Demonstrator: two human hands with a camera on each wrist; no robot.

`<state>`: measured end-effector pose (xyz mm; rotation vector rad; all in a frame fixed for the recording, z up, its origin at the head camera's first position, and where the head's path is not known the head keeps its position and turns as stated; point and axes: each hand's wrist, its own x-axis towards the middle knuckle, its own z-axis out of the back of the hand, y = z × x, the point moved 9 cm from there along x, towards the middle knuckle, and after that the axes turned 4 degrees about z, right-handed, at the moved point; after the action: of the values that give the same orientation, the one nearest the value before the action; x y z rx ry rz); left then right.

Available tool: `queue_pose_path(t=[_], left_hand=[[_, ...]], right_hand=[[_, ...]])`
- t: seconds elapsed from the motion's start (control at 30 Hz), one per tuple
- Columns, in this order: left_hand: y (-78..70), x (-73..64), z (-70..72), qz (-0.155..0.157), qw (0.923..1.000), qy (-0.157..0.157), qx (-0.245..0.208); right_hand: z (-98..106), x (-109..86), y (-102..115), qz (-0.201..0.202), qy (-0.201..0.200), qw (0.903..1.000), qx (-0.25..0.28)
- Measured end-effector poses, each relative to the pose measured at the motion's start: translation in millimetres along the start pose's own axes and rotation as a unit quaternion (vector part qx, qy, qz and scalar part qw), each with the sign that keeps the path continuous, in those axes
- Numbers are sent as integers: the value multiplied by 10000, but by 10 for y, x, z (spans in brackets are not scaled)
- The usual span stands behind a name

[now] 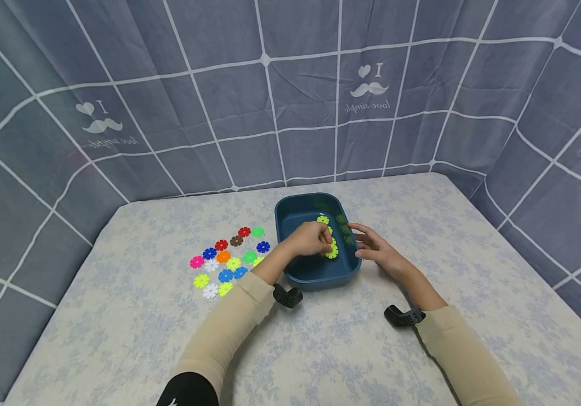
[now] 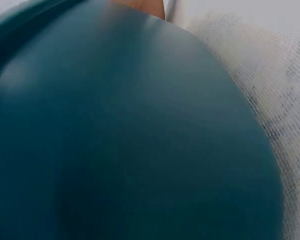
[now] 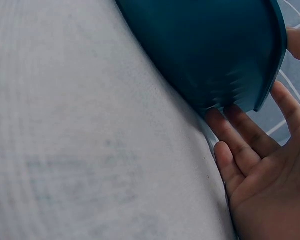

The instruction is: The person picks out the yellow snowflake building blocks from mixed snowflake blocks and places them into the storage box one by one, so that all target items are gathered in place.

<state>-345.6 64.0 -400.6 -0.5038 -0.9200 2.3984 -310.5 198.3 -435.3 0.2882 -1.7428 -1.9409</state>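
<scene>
A dark teal plastic bin (image 1: 315,280) sits on the table with several yellow-green flower-shaped discs (image 1: 323,219) lying in a row along its right side. My left hand (image 1: 310,239) reaches in over the near left rim. Its curled fingers and thumb pinch at one of these discs, the fingertips covering part of it. In the left wrist view the bin's wall (image 2: 155,125) fills most of the picture and hides the fingertips. My right hand (image 1: 378,251) rests its loosely spread fingers against the bin's outer right wall; the fingertips (image 3: 215,116) touch the wall low down.
Left of the bin, several flower discs (image 1: 223,256) in red, blue, orange, white, pink, brown, green and yellow lie loosely spread on the pale patterned table (image 1: 118,316). A grey-blue grid-patterned curtain (image 1: 300,101) hangs behind and beside the table.
</scene>
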Motion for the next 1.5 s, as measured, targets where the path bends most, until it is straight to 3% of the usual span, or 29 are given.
queue_pose_path(t=[0.33, 0.77, 1.5], left_hand=[[75, 60, -63, 127, 9996, 154, 216], [138, 105, -88, 401, 9968, -161, 677], [143, 92, -119, 584, 9925, -154, 1061]], right_hand=[[-21, 7, 1, -66, -9, 10000, -20], [-12, 6, 15, 5, -18, 9999, -140], [-8, -3, -3, -31, -12, 10000, -8]])
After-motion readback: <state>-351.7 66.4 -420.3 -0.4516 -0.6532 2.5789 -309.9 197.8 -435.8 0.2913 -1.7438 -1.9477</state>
